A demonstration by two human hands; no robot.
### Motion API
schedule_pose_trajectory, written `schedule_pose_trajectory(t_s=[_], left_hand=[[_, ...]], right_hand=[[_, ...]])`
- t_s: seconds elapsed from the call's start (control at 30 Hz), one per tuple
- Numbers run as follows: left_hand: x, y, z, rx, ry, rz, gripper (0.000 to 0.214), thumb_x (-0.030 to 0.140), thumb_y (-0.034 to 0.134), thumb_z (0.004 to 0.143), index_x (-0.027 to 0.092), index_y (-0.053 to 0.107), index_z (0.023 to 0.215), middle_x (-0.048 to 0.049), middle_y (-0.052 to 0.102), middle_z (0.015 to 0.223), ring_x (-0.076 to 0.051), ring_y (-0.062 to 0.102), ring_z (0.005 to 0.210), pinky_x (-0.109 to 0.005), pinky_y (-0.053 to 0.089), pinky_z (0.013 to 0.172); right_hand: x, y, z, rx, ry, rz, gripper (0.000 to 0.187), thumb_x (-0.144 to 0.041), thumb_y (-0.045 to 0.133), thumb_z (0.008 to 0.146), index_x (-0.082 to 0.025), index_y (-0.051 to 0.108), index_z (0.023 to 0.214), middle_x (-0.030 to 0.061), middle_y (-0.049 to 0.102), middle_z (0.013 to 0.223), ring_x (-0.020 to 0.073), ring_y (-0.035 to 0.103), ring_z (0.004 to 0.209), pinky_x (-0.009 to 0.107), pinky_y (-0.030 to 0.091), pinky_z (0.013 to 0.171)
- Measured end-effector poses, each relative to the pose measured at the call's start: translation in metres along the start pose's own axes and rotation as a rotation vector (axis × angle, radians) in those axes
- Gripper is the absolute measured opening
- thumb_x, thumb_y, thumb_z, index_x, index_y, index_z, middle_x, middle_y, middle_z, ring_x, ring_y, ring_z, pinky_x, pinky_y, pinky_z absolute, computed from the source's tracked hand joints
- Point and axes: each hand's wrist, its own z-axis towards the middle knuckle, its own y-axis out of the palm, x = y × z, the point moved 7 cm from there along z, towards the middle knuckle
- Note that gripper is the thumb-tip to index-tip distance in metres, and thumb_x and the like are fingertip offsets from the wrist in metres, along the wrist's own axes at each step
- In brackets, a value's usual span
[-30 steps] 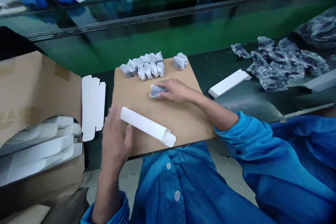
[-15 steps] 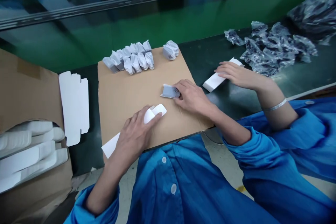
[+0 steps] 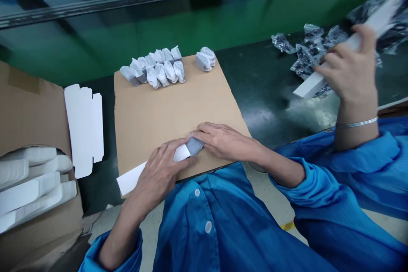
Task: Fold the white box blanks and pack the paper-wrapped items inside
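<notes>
My left hand is wrapped round a long, narrow white box that lies slanted on the cardboard sheet. Between my hands is a small grey block in a thin translucent bag, gripped by the fingers of my right hand. The block meets the right end of the box; how far inside it reaches is hidden by my fingers. Along the sheet's far edge stand several similar bagged blocks in two rows, with two more bagged blocks apart at the right.
On the left, a carton holds stacked white box blanks, and flat blanks lie beside it. At right, a co-worker's hand lifts a white box near clear-bagged dark items. A green wall runs behind.
My right hand has brought the bagged block down and left to the box's end, where the flap showed before. The co-worker's hand has raised its white box up and right.
</notes>
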Motion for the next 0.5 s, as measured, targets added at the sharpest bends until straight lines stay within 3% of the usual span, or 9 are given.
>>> schedule_pose_trajectory(t_s=[0.17,0.37,0.5], left_hand=[[0.0,-0.01,-0.003,0.1,-0.001,0.023,0.045,0.0,0.052,0.086,0.029,0.066,0.118,-0.0128,0.045,0.141,-0.032,0.049,0.127,-0.049,0.054,0.092],[0.002,-0.011,-0.006,0.216,-0.024,0.105,0.046,-0.002,0.052,0.084,0.022,0.057,0.123,-0.0165,0.046,0.139,-0.03,0.052,0.125,-0.046,0.057,0.093],[0.003,-0.012,-0.009,0.3,-0.053,0.109,0.045,-0.002,0.052,0.085,0.017,0.052,0.125,-0.0187,0.048,0.139,-0.029,0.054,0.127,-0.044,0.058,0.095]], right_hand=[[-0.016,-0.003,0.002,0.123,-0.01,0.031,0.034,-0.015,0.048,0.099,-0.011,0.051,0.132,0.015,0.063,0.115,0.0242,0.061,0.105,0.04,0.054,0.089],[-0.037,-0.001,-0.006,0.339,-0.034,-0.102,0.066,-0.01,0.041,0.099,-0.007,0.01,0.157,0.0152,0.065,0.114,0.0257,0.057,0.104,0.041,0.053,0.087],[-0.035,-0.002,-0.007,0.409,-0.05,-0.097,0.07,-0.014,0.046,0.098,-0.01,0.01,0.159,0.0124,0.065,0.103,0.0252,0.057,0.094,0.04,0.054,0.08]])
